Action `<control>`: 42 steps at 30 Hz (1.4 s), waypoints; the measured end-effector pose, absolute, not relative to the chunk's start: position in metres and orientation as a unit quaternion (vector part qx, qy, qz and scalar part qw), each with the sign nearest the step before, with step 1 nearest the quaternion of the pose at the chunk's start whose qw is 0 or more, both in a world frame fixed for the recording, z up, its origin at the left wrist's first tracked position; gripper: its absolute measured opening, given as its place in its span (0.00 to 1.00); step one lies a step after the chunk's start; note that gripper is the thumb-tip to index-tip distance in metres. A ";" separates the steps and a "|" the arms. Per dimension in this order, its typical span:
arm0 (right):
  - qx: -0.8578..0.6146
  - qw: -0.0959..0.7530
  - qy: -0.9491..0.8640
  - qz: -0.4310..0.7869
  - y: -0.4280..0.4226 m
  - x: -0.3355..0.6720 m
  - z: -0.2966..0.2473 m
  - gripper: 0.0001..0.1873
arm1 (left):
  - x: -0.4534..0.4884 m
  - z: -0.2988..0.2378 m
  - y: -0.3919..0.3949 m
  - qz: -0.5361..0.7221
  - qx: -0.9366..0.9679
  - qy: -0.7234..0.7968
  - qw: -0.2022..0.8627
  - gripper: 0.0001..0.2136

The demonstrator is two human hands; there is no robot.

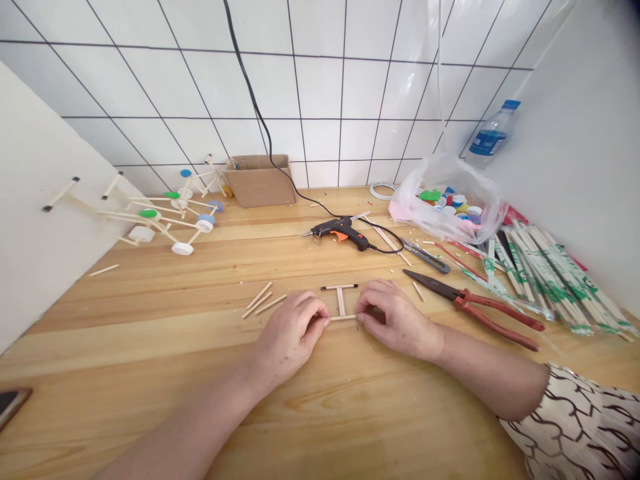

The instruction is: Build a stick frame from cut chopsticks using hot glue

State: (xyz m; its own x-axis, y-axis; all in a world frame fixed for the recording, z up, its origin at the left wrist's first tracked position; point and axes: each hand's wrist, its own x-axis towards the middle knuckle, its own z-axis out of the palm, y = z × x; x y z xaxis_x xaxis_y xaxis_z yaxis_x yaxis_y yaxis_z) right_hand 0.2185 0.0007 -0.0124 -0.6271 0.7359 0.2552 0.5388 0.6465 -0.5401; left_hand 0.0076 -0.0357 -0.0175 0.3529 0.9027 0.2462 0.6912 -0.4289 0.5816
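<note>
1. Spanning the whole view, a pale wooden workbench (125, 363) ran back to a white tiled wall (320, 87), with a white board (50, 200) along the left side.
2. Toward the far left stood stick frames (160, 220) fitted with bottle-cap wheels (183, 249); a cardboard box (260, 183) sat just right of them.
3. At the far right lay a plastic bag (445, 223) of bottle caps, with a water bottle (490, 133) behind it and wrapped chopsticks (550, 280) along the right edge.
4. Nearer the middle rested a hot glue gun (340, 233), its black cable (260, 113) trailing toward the wall, while red-handled pliers (495, 317) lay right of the hands.
5. Near the centre, an H-shaped stick frame (341, 300) lay flat on the bench, between the hands.
6. The left hand (290, 333) was closed, its fingertips pinching the frame's near crossbar at one end; the right hand (395, 319) gripped the other end with curled fingers.
7. Two crossbars and a central stick were joined, but the frame had no wheels; three loose sticks (265, 303) lay just left of it, unattached.
</note>
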 end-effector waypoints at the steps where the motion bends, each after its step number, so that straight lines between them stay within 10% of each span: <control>1: -0.363 0.234 -0.877 0.210 0.001 0.219 -0.013 0.07 | 0.007 -0.017 -0.036 0.275 0.800 0.498 0.192 0.06; 42: -0.362 0.237 -0.876 0.213 0.000 0.218 -0.013 0.06 | 0.007 -0.019 -0.035 0.279 0.799 0.496 0.195 0.06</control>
